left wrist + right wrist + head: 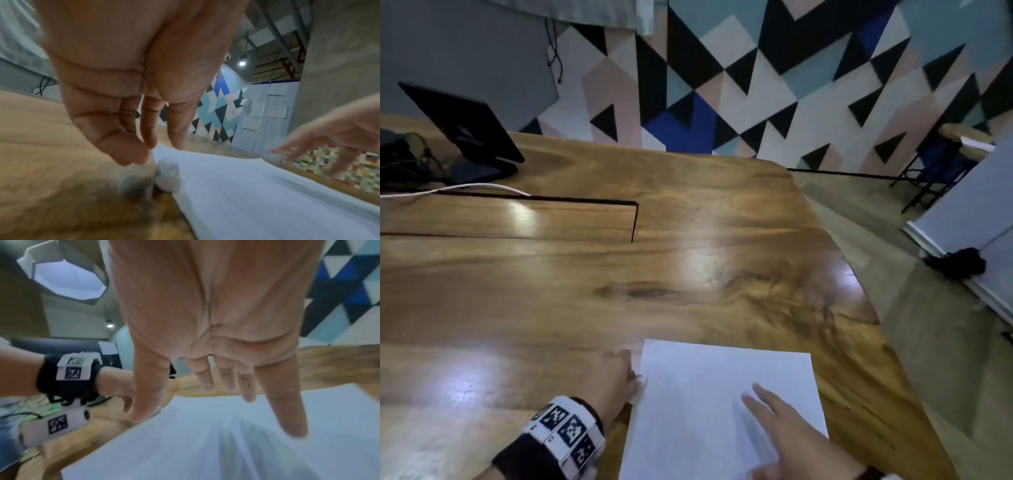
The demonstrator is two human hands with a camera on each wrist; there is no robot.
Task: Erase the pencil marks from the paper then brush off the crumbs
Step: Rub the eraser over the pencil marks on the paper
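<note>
A white sheet of paper (722,411) lies on the wooden table (619,281) near its front edge. No pencil marks show on the blurred sheet. My left hand (633,377) is at the sheet's left edge, fingers fairly straight, tips touching the paper (257,194) near its far left corner. A small white eraser (167,175) lies at that edge just under my left thumb (127,151), not clasped. My right hand (756,397) hovers flat over the middle of the paper (205,443). Its fingers (285,410) are straight and spread, and it is motion-blurred and holds nothing.
A dark tablet on a stand (465,126) and a white cable (465,187) sit at the table's far left. A slot (585,204) is cut into the tabletop. The table's right edge curves away to the floor, where a white board (969,212) leans.
</note>
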